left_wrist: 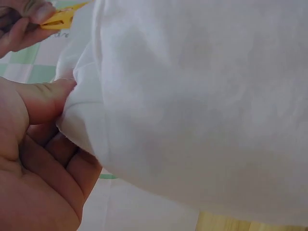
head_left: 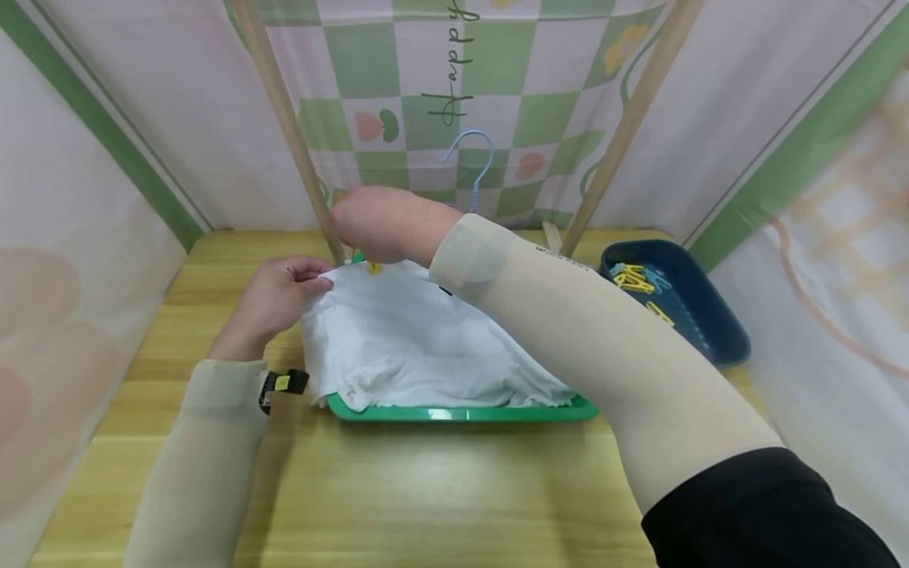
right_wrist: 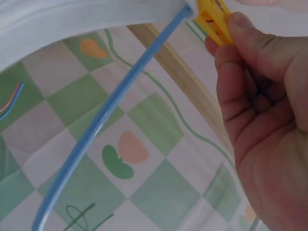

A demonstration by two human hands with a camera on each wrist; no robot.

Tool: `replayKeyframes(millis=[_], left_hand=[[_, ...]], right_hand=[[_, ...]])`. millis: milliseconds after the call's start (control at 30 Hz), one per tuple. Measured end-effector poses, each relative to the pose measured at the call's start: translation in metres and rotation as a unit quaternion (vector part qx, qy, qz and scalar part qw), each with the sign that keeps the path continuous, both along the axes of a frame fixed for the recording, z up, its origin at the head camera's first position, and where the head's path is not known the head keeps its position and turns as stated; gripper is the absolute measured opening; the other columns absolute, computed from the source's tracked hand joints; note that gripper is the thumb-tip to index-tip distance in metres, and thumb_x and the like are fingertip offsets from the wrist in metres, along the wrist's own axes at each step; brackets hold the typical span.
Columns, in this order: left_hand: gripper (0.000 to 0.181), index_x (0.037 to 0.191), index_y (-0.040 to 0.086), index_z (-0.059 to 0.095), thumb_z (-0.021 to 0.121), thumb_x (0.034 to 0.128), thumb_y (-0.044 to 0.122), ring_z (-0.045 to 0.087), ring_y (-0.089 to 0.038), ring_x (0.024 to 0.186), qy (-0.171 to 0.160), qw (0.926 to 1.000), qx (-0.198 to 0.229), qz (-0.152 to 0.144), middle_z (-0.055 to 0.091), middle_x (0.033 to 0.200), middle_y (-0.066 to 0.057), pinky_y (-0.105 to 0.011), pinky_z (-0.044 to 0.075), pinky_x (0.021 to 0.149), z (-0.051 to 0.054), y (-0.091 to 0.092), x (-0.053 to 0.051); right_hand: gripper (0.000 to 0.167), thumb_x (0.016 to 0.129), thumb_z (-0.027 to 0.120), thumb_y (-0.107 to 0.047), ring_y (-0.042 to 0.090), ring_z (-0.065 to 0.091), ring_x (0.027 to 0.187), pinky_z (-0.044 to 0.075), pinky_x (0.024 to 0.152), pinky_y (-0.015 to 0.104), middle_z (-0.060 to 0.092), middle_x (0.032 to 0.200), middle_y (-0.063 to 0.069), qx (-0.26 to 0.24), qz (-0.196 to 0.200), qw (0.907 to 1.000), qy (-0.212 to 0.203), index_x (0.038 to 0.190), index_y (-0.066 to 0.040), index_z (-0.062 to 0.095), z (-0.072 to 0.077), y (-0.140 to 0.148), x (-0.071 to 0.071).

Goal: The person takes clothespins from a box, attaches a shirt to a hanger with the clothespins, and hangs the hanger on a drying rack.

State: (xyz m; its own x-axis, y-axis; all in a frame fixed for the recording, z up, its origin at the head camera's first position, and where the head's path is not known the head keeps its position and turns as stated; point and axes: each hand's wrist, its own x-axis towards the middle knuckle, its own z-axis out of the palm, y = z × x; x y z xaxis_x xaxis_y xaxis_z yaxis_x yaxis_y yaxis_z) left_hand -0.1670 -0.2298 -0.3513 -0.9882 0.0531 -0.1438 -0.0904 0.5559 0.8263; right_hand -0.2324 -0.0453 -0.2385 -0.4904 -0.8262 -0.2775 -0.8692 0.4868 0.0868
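Observation:
A white cloth garment (head_left: 419,339) lies bunched over a green tray (head_left: 461,414). My left hand (head_left: 273,300) pinches its upper left edge between thumb and fingers; the left wrist view shows the seamed fabric (left_wrist: 183,96) close up. Across and above it reaches my right hand (head_left: 390,225), which pinches a yellow clothespin (right_wrist: 211,21) between thumb and forefinger. The clothespin is at the cloth's edge, where the bar of a blue hanger (right_wrist: 101,120) meets the fabric. The hanger's hook stands up behind the garment; its far part is hidden by cloth and my right arm.
At the right, a dark blue bin (head_left: 724,335) holds several yellow and blue clothespins (head_left: 632,278). Two wooden poles (head_left: 287,110) slant up at the back, before a green-and-white checkered curtain (head_left: 426,63). Everything stands on a wood-grain table (head_left: 454,489).

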Motion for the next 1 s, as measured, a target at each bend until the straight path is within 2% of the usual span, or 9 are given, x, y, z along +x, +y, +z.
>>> replayKeyframes(millis=[167,267,367,533,667,767,833,900,1000], left_hand=[[0.021,0.117,0.007,0.069,0.063,0.0999,0.018,0.058,-0.025,0.102,0.010,0.9999,0.001,-0.006,0.066,0.113,-0.009,-0.039,0.049,0.083,0.000,0.002,0.000],[0.020,0.116,0.006,0.069,0.064,0.0997,0.016,0.058,-0.025,0.100,0.009,0.9999,0.006,-0.001,0.066,0.112,-0.009,-0.037,0.049,0.081,-0.001,0.003,0.000],[0.020,0.116,0.005,0.070,0.064,0.0994,0.014,0.058,-0.024,0.098,0.009,0.9998,0.013,0.007,0.067,0.110,-0.010,-0.035,0.050,0.079,-0.002,0.003,0.000],[0.019,0.115,0.006,0.070,0.064,0.0990,0.014,0.059,-0.024,0.097,0.014,0.9997,0.014,0.011,0.067,0.110,-0.010,-0.035,0.050,0.077,-0.003,0.003,-0.001],[0.019,0.115,0.006,0.070,0.064,0.0993,0.015,0.058,-0.024,0.097,0.010,0.9998,0.012,0.011,0.067,0.111,-0.010,-0.036,0.050,0.078,-0.003,0.003,-0.001],[0.019,0.115,0.006,0.070,0.064,0.0994,0.015,0.058,-0.024,0.097,0.007,0.9998,0.014,0.012,0.066,0.111,-0.010,-0.036,0.050,0.078,-0.003,0.002,0.000],[0.019,0.115,0.006,0.070,0.064,0.0993,0.015,0.058,-0.024,0.097,0.009,0.9998,0.015,0.013,0.067,0.111,-0.010,-0.036,0.050,0.078,-0.004,0.002,0.000],[0.019,0.115,0.006,0.070,0.064,0.0991,0.015,0.058,-0.024,0.096,0.011,0.9997,0.015,0.014,0.067,0.110,-0.010,-0.035,0.050,0.077,-0.005,0.001,0.000],[0.020,0.115,0.006,0.070,0.065,0.0990,0.016,0.058,-0.024,0.096,0.010,0.9997,0.016,0.016,0.067,0.111,-0.010,-0.034,0.051,0.076,-0.006,0.000,0.000]], right_hand=[[0.026,0.095,0.055,0.000,0.018,0.053,0.091,0.049,0.077,0.032,0.061,0.098,-0.001,0.041,-0.032,0.9986,0.005,0.114,-0.014,0.065,0.000,-0.004,0.007],[0.024,0.095,0.054,-0.001,0.018,0.053,0.088,0.050,0.074,0.033,0.061,0.095,-0.002,0.044,-0.037,0.9983,0.008,0.112,-0.015,0.064,-0.002,-0.004,0.007],[0.020,0.096,0.052,-0.002,0.017,0.050,0.083,0.046,0.072,0.031,0.056,0.089,-0.001,0.022,-0.031,0.9993,0.006,0.105,-0.013,0.066,-0.005,0.000,0.004],[0.022,0.098,0.046,-0.003,0.015,0.035,0.070,0.031,0.063,0.028,0.038,0.072,-0.002,-0.033,-0.030,0.9987,-0.026,0.087,-0.013,0.062,-0.011,0.009,-0.002],[0.022,0.095,0.046,0.001,0.015,0.034,0.070,0.030,0.062,0.029,0.037,0.071,-0.003,-0.032,-0.019,0.9988,-0.033,0.084,-0.013,0.060,-0.013,0.010,-0.002],[0.021,0.097,0.050,-0.001,0.015,0.048,0.078,0.041,0.069,0.028,0.053,0.082,-0.004,-0.014,-0.018,0.9995,-0.023,0.095,-0.014,0.066,-0.012,0.007,0.000],[0.021,0.099,0.051,-0.005,0.017,0.056,0.091,0.047,0.078,0.031,0.062,0.097,-0.001,-0.004,-0.023,0.9995,-0.024,0.109,-0.014,0.067,-0.012,0.006,0.001],[0.028,0.102,0.051,-0.011,0.019,0.058,0.106,0.048,0.088,0.035,0.064,0.114,0.000,-0.003,-0.030,0.9991,-0.029,0.126,-0.017,0.063,-0.012,0.007,0.001],[0.039,0.104,0.048,-0.018,0.021,0.053,0.120,0.044,0.097,0.036,0.060,0.129,0.002,-0.002,-0.046,0.9981,-0.041,0.143,-0.019,0.051,-0.012,0.009,-0.001]])
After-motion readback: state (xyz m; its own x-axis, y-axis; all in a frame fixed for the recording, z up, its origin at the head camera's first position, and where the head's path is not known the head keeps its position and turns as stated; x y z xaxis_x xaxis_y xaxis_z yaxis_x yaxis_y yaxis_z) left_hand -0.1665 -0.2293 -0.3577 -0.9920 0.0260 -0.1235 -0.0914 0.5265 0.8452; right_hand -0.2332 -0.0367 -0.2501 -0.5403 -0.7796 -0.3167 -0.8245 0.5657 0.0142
